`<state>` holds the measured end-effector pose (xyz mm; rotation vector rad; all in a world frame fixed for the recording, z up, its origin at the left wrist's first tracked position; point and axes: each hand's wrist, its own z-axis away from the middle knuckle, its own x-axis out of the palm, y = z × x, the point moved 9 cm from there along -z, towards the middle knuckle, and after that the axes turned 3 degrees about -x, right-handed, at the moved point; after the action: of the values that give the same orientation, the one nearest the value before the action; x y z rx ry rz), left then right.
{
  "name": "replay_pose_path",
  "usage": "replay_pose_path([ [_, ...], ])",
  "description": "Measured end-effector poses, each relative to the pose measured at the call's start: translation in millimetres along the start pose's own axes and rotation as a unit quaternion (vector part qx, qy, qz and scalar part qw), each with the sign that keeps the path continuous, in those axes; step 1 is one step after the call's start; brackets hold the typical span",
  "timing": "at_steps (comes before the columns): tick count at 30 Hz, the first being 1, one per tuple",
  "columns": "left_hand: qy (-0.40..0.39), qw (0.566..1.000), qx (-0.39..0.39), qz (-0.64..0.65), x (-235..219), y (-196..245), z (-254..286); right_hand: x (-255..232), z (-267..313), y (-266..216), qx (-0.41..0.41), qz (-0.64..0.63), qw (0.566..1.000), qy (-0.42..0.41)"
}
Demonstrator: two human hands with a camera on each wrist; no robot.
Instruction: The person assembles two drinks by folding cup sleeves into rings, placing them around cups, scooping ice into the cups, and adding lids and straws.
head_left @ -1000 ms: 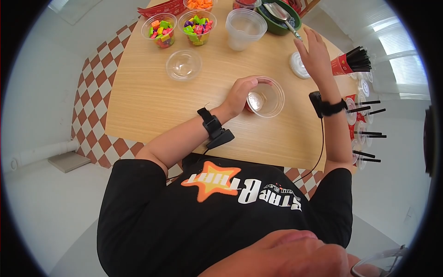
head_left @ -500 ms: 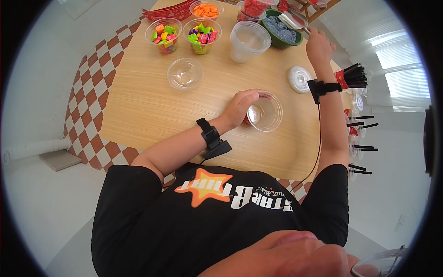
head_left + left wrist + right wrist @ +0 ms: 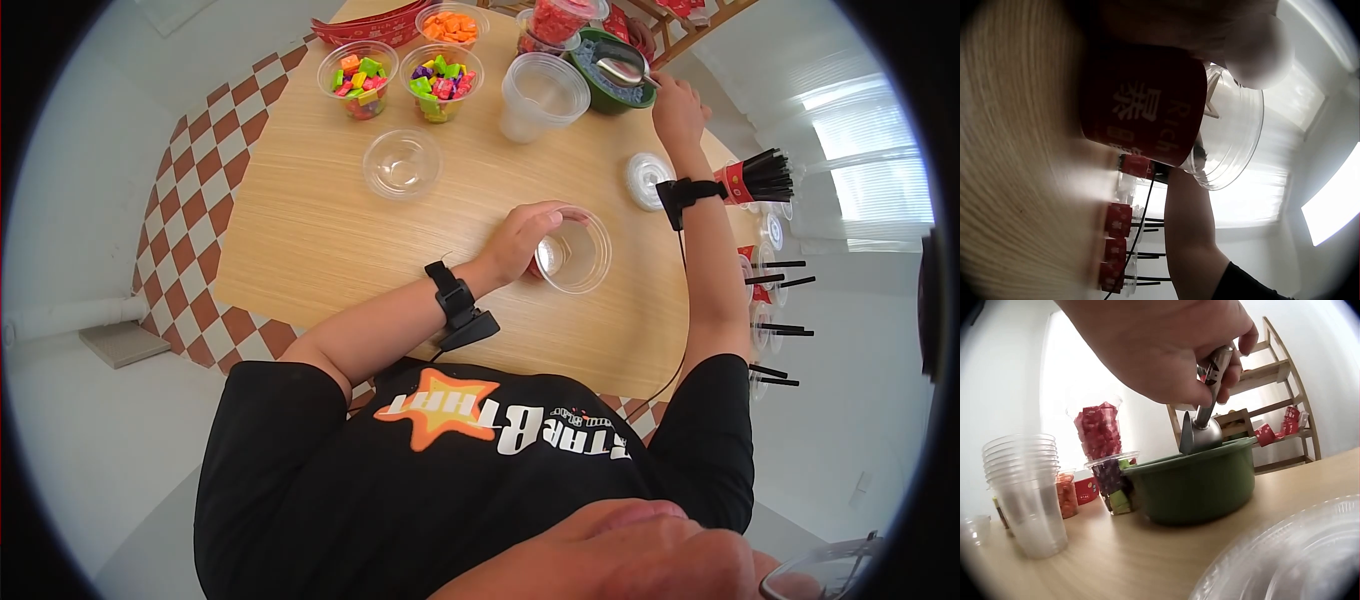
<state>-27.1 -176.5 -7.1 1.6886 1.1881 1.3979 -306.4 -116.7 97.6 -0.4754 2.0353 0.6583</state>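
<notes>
In the head view the left hand (image 3: 522, 240) grips a clear plastic cup (image 3: 575, 255) standing near the table's front. Its red sleeve (image 3: 1147, 106) with white print shows in the left wrist view. At the back right, the right hand (image 3: 682, 110) holds the handle of a metal scoop (image 3: 622, 70) over a green bowl (image 3: 610, 104) of bluish, ice-like pieces. From the right wrist view, fingers curl round the scoop's handle (image 3: 1217, 369), and the scoop's head (image 3: 1202, 436) is at the bowl's rim; the bowl's contents are hidden there.
Cups of wrapped candies (image 3: 440, 85), a cup of orange pieces (image 3: 450, 27) and stacked clear cups (image 3: 543, 95) stand at the back. A clear lid or bowl (image 3: 402, 164) lies left, white lids (image 3: 648, 180) right. Black straws (image 3: 765, 177) and several sleeved cups line the right edge.
The right hand has reached to the bowl and taken hold of the scoop, whose head has since tipped over inside the bowl. The left hand stays on the cup; the head view has shifted slightly.
</notes>
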Motion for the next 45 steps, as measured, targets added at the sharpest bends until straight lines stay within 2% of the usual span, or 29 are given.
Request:
replay_pose_path([
  [2,0.001,1.0,-0.014,0.009,1,-3,1,12,3,15,0.067,-0.068,0.995,-0.042],
  [3,0.0,1.0,-0.014,0.009,1,-2,1,13,4,16,0.067,-0.067,0.995,-0.041],
  [6,-0.004,1.0,-0.014,0.007,3,-1,0,9,8,16,0.061,-0.085,0.994,-0.01],
  [8,-0.006,1.0,-0.002,-0.008,3,2,-1,1,10,4,-0.005,-0.054,0.997,0.053],
  [9,-0.005,1.0,-0.002,-0.008,3,2,-1,5,11,3,-0.005,-0.055,0.997,0.054],
  [12,-0.002,1.0,-0.006,-0.004,2,1,0,15,9,14,0.027,-0.065,0.997,0.039],
  [14,-0.005,1.0,-0.011,0.004,3,0,0,32,8,30,0.093,-0.164,0.982,-0.031],
  [15,-0.005,1.0,-0.01,0.003,3,0,0,32,8,30,0.094,-0.164,0.982,-0.029],
  [18,-0.012,1.0,-0.019,-0.012,3,0,0,23,11,21,0.063,-0.192,0.979,0.008],
  [20,-0.01,1.0,-0.021,-0.005,4,-1,0,11,16,13,0.046,-0.128,0.989,0.063],
  [21,-0.009,1.0,-0.021,-0.006,3,-1,0,10,16,12,0.045,-0.129,0.989,0.063],
  [24,-0.011,1.0,-0.014,-0.013,3,1,-1,27,18,18,0.083,-0.175,0.981,0.021],
  [26,-0.008,1.0,-0.018,-0.014,3,-1,-1,40,19,23,0.117,-0.253,0.96,-0.002],
  [27,-0.008,1.0,-0.018,-0.014,3,-2,0,40,21,23,0.117,-0.253,0.96,-0.002],
  [29,-0.008,1.0,-0.005,-0.003,2,0,-1,21,25,14,0.077,-0.2,0.974,0.071],
  [30,-0.008,1.0,-0.005,-0.004,3,0,-1,16,27,10,0.076,-0.2,0.974,0.071],
  [32,-0.008,1.0,-0.011,0.006,3,-1,0,-5,31,-4,0.027,-0.117,0.983,0.138],
  [35,-0.007,1.0,-0.013,0.008,2,-1,0,13,28,7,0.064,-0.173,0.977,0.109],
  [41,-0.01,1.0,-0.009,0.007,2,-2,0,27,27,20,0.077,-0.272,0.956,0.074],
  [45,-0.01,1.0,-0.008,-0.001,2,-1,0,12,29,12,0.059,-0.234,0.966,0.095],
])
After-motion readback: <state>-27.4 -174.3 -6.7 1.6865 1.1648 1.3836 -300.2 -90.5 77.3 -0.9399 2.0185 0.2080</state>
